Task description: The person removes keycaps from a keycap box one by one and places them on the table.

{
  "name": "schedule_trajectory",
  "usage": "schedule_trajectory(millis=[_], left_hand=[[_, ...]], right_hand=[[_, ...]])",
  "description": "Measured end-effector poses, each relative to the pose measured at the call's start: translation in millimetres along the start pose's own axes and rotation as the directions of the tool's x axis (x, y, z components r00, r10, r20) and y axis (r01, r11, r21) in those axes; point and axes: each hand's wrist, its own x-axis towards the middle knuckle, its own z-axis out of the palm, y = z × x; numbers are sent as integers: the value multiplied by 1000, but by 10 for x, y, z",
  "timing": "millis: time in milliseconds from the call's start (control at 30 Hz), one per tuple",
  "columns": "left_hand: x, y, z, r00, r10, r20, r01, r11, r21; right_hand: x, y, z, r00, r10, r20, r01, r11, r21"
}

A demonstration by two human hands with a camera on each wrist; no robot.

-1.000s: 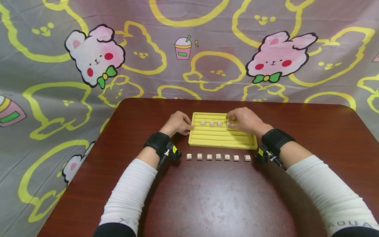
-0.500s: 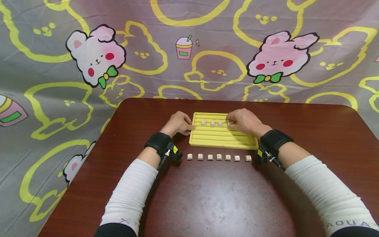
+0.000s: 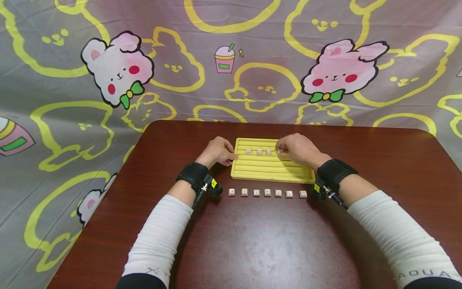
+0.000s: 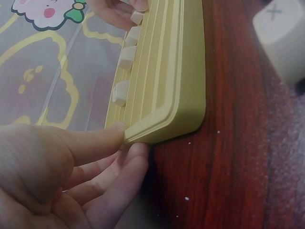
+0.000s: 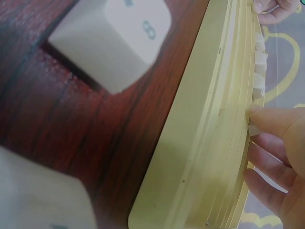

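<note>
Overall, the largest item on site is a grey patterned cloth [image 3: 267, 34], hung behind and to the left, printed with yellow outlines, rabbit heads and drink cups. Before it stands a dark reddish-brown counter [image 3: 281, 241] with rounded far corners; its surface reflects light near the middle. Two white sleeves [image 3: 159, 233] cover the person's forearms, which extend over the counter from the near side.

A yellow ridged tray [image 3: 270, 166] lies flat on the counter between the hands, its long sides running left to right. Both hands are engaged, one near each end of it. The left hand [image 3: 218, 151] pinches the left rim, thumb above and fingers at the outer side and below. The right hand [image 3: 298, 149] grips a single keycap [image 5: 254, 130] between thumb and fingers over the upper part of the tray; whether that piece is fully seated cannot be determined. Each wrist carries a black strap [image 3: 191, 173] with a small device attached.

Smallest items: three pale keycaps [image 3: 259, 152] stand in line on an upper ridge, left of the gripped one. Seven loose keycaps [image 3: 267, 193] form a row on the counter, just below the near edge; the rightmost sits slightly farther from its neighbour.
</note>
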Motion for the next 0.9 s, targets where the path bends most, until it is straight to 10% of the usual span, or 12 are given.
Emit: schedule_trajectory(millis=[900], left_hand=[[14,-28,5,999,32,-17,-32,999,17]], right_hand=[[-19,19,-8,999,-21,-46,23,999,33]])
